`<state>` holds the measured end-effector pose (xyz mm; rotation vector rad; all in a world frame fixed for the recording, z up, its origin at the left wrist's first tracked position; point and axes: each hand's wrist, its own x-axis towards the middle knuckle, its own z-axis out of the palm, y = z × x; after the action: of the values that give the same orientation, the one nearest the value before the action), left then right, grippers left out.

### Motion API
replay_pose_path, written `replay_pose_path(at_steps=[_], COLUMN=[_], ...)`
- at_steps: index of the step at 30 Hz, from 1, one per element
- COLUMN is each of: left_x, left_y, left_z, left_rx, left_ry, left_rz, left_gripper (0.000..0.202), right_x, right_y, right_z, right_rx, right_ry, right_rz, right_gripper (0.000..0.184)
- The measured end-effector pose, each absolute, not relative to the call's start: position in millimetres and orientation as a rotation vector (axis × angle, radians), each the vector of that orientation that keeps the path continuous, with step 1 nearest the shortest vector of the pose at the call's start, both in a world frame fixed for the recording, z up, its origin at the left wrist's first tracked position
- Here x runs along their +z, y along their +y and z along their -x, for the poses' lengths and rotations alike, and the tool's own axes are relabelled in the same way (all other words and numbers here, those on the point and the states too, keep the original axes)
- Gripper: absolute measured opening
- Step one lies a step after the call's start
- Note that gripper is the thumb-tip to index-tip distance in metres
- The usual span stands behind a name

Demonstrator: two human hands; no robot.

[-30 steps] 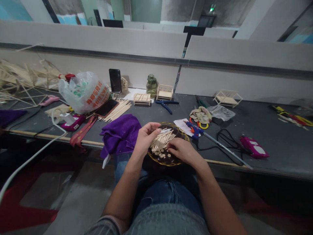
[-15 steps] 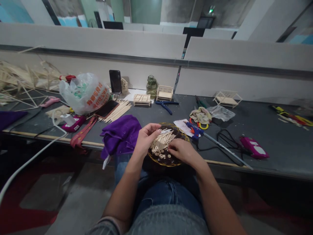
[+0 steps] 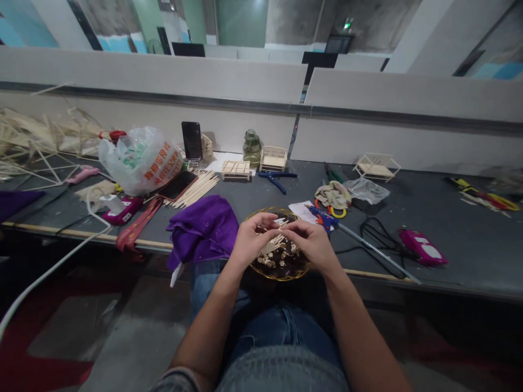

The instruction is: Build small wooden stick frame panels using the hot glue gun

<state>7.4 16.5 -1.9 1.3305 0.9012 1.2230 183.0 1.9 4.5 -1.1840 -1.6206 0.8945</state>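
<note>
Over a round basket [image 3: 281, 279] with a yellow woven rim, my two hands meet fingertip to fingertip. My left hand [image 3: 255, 238] is pinched closed, and so is my right hand [image 3: 311, 240]; whatever sits between the fingertips is too small to make out. Below them in the basket lie thin wooden sticks [image 3: 270, 246], partly covered by my fingers. Small pale wooden flower-shaped pieces [image 3: 267, 261] are scattered on the dark bottom of the basket.
Left of the basket lies a purple cloth [image 3: 202, 226]. A blue glue gun [image 3: 322, 216] and a silvery rod [image 3: 378, 251] are to the right. Behind stand small stick-built furniture models [image 3: 236, 170], blue pliers [image 3: 278, 177], a green bottle [image 3: 252, 148] and a plastic bag [image 3: 141, 160].
My right hand has risen from the basket's right side to meet my left hand's fingertips. More of the small flower-shaped pieces now show in the basket.
</note>
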Motion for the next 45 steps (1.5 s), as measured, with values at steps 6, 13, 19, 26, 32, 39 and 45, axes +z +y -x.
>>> replay_pose_path(at_steps=[6, 13, 19, 26, 32, 39, 45], left_x=[-4, -1, 1, 6, 6, 8, 8], left_y=[17, 17, 16, 13, 13, 12, 12], left_z=[-8, -8, -6, -5, -5, -5, -5], left_rx=[1.236, 1.287, 1.294, 1.292, 1.303, 1.289, 1.276], left_ry=[0.908, 0.879, 0.817, 0.809, 0.807, 0.829, 0.842], left_rz=[-1.337, -1.187, -1.053, -1.039, -1.033, -1.014, -1.005], left_gripper=[0.033, 0.036, 0.037, 0.034, 0.034, 0.034, 0.034], right_x=[6, 7, 6, 5, 6, 11, 12], right_y=[3, 2, 0, -1, -2, -3, -3], right_z=[-181, -179, -171, -168, -167, -168, -169], right_rx=[0.816, 0.770, 0.769, 0.762, 0.731, 0.616, 0.566], right_ry=[-1.668, -1.671, -1.641, -1.609, -1.631, -1.689, -1.733], right_rz=[1.175, 1.150, 1.155, 1.139, 1.150, 1.147, 1.121], right_gripper=[0.017, 0.013, 0.014, 0.016, 0.015, 0.012, 0.014])
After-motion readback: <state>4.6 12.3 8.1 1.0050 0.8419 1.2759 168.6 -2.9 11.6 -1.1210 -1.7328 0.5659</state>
